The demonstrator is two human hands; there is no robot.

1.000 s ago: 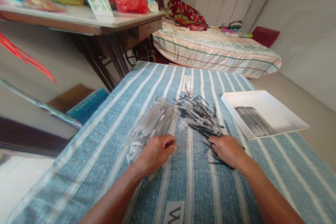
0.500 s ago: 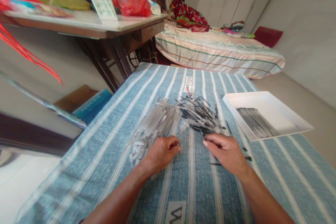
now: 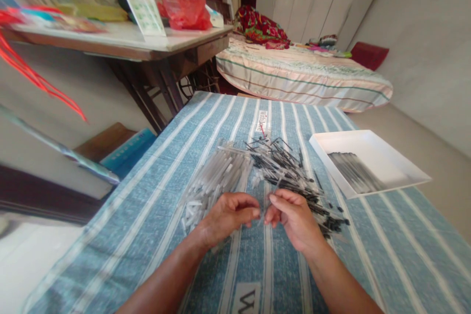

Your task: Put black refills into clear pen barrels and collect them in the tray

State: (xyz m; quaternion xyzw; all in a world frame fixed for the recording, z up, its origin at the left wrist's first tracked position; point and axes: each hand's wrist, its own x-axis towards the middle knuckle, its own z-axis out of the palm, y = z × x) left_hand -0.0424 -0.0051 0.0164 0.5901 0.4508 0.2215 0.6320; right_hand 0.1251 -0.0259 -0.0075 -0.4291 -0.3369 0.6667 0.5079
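My right hand (image 3: 290,213) pinches a thin, translucent pen refill (image 3: 278,182) between thumb and fingers. Close beside it, my left hand (image 3: 233,213) is closed with thumb and forefinger together; whatever they hold is too small to make out. Clear, whitish pen barrels (image 3: 221,171) lie in a heap beyond my left hand. A second heap, of black and clear pen refills (image 3: 281,159), spreads out behind and beside my right hand. Small black pieces (image 3: 334,223) are scattered to the right of my right wrist.
An open white box (image 3: 397,167) at the right holds a row of dark-ended pens (image 3: 355,171). Blue striped cloth (image 3: 154,216) covers the table. A side table with a red plastic bag (image 3: 187,12) stands back left; a bed (image 3: 305,73) is beyond.
My right hand has moved left from the dark heap, bringing a refill close to my left hand. More small black pieces now show where it was. My left hand has shifted slightly right.
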